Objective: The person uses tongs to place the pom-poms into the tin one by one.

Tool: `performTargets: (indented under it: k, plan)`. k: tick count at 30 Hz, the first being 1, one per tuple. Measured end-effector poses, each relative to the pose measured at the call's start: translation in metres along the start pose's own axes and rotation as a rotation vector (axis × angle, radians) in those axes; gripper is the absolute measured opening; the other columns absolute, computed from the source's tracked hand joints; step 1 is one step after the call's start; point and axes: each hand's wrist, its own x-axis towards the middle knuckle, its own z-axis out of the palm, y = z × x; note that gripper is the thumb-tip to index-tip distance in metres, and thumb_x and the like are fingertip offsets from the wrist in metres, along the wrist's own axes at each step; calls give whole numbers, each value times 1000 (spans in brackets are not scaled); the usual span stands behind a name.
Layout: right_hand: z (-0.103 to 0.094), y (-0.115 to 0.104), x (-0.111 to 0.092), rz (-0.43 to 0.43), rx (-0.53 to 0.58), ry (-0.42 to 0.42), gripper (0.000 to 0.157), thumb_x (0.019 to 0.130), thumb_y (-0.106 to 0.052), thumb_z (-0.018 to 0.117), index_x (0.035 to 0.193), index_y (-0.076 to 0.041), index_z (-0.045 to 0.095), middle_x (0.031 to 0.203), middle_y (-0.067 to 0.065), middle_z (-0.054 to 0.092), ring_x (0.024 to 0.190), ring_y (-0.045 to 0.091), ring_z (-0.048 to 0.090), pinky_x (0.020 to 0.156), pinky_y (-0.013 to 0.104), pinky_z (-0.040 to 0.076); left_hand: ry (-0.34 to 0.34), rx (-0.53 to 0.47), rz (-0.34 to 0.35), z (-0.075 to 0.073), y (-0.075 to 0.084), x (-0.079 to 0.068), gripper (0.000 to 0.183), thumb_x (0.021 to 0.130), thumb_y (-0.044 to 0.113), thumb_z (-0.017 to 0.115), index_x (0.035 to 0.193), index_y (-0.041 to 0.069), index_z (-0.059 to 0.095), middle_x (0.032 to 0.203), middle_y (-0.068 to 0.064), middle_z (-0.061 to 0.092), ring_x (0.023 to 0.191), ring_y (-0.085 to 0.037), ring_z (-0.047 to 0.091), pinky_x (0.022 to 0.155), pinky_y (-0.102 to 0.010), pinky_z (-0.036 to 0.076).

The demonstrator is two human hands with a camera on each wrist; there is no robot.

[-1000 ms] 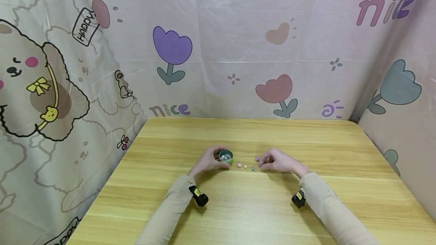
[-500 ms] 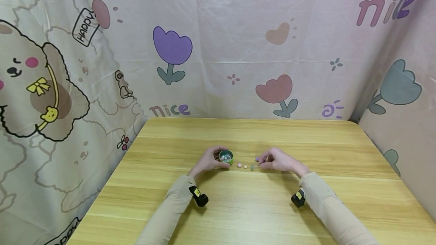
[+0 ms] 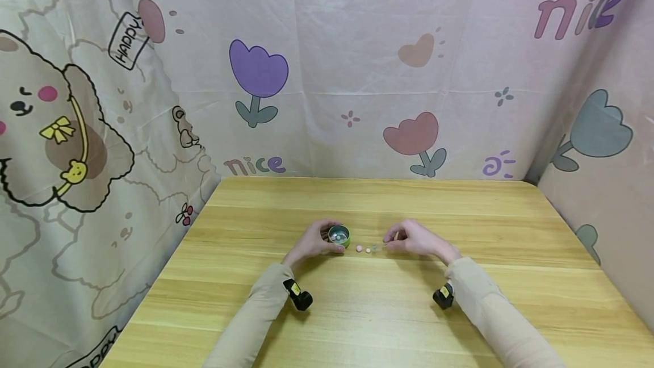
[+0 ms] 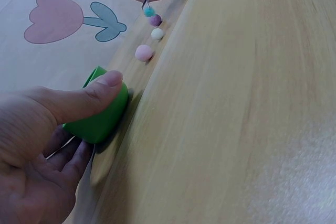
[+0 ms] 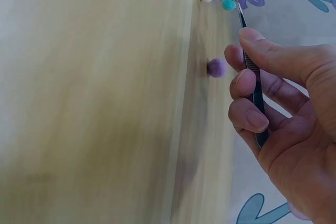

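Observation:
My left hand (image 3: pixel 315 238) grips a small green cup (image 4: pixel 104 118) that stands on the table, thumb on one side and fingers on the other. Some small pale things show inside the cup in the head view. Tweezers (image 5: pixel 252 69) are pinched in my right hand (image 3: pixel 418 239), and their tips hold a teal pom-pom (image 5: pixel 228 3). A purple pom-pom (image 5: pixel 216 68) lies on the table beside my right fingers; in the head view that hand hides it. Between cup and tweezers lie a pink pom-pom (image 4: pixel 144 53) and a smaller white pom-pom (image 4: pixel 157 33).
The wooden table (image 3: pixel 327 322) runs back to a printed cloth (image 3: pixel 327 72) hung behind and along the sides. Each sleeve carries a black wrist camera (image 3: pixel 300 298) near the cuff.
My right hand has shifted slightly left, carrying the teal pom-pom in the tweezers toward the cup. The purple pom-pom has become hidden in the head view. My left hand and cup stay put.

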Motion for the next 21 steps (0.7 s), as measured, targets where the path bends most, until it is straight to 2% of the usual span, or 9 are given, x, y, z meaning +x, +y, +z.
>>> performTargets:
  k: [13, 21]
  plan:
    - [2, -10, 13, -29, -20, 16, 8, 92, -14, 72, 96, -9, 76, 83, 5, 74, 67, 6, 59, 58, 19, 50, -13, -17, 17, -1, -1, -1, 64, 77, 5, 85, 134, -4, 57, 131, -24, 64, 121, -40, 62, 109, -51, 50]
    - [2, -19, 23, -30, -10, 16, 9, 93, -12, 70, 97, -6, 75, 85, 10, 73, 68, 10, 58, 57, 19, 46, -18, -41, 25, 0, -2, 0, 64, 77, 3, 85, 134, -6, 56, 130, -26, 63, 121, -41, 63, 108, -50, 51]
